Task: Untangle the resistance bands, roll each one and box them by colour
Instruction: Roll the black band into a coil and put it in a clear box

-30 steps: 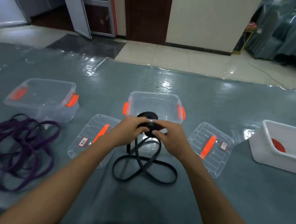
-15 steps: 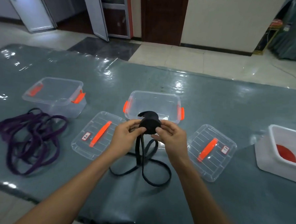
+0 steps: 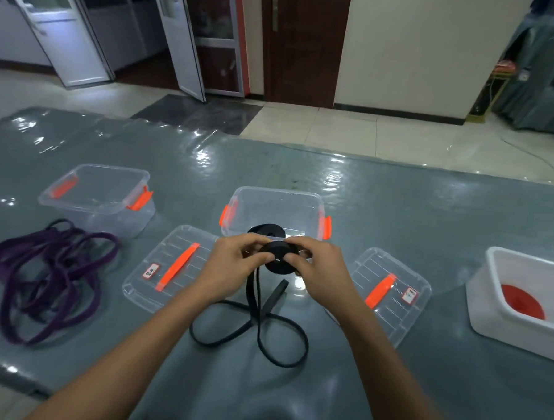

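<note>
My left hand (image 3: 234,265) and my right hand (image 3: 319,271) pinch a partly rolled black resistance band (image 3: 278,256) between them, just above the table. Its loose end hangs down and lies in loops (image 3: 262,334) on the grey table in front of me. Behind the roll stands a clear box with orange latches (image 3: 314,205), and a second black roll (image 3: 266,230) shows inside it. A tangle of purple bands (image 3: 47,278) lies at the left. Another clear box (image 3: 100,194) stands behind that tangle.
Two clear lids with orange handles lie flat, one at the left (image 3: 170,265) and one at the right (image 3: 390,293) of my hands. A white bin (image 3: 496,285) holding a red roll (image 3: 523,301) stands at the far right. The table's near edge runs at the lower left.
The roll in my hands has grown and the loose loops on the table have become shorter. My head has tilted up, showing more of the room.
</note>
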`<action>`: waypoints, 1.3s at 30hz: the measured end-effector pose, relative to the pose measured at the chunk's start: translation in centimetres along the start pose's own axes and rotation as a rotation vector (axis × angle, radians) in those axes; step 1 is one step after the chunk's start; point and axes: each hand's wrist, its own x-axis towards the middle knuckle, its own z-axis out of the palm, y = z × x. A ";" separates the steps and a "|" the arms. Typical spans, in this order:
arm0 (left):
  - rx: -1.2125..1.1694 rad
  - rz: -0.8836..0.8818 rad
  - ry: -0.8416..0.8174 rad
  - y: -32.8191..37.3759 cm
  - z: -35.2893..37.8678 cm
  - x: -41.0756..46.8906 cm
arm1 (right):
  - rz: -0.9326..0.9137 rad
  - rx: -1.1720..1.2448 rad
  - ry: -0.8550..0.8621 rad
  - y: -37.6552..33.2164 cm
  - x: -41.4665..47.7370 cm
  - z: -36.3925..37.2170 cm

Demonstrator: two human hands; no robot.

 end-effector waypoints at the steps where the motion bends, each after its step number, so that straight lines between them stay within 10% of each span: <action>1: -0.049 -0.008 0.031 -0.1 0.3 0.2 | 0.027 0.066 -0.004 0.1 0.0 -0.1; 10: -0.284 -0.034 0.204 -1.3 2.3 0.3 | 0.250 0.851 0.146 -0.1 -0.4 1.1; 20: 0.187 0.080 -0.052 -0.6 -0.6 0.8 | -0.200 -0.091 0.018 1.4 0.9 0.5; 31: -0.270 -0.046 0.218 -0.6 1.3 0.8 | 0.199 0.838 0.194 0.2 -0.6 1.8; 39: -0.102 -0.009 0.049 -1.2 0.2 0.5 | -0.105 0.119 0.055 0.7 -0.2 0.9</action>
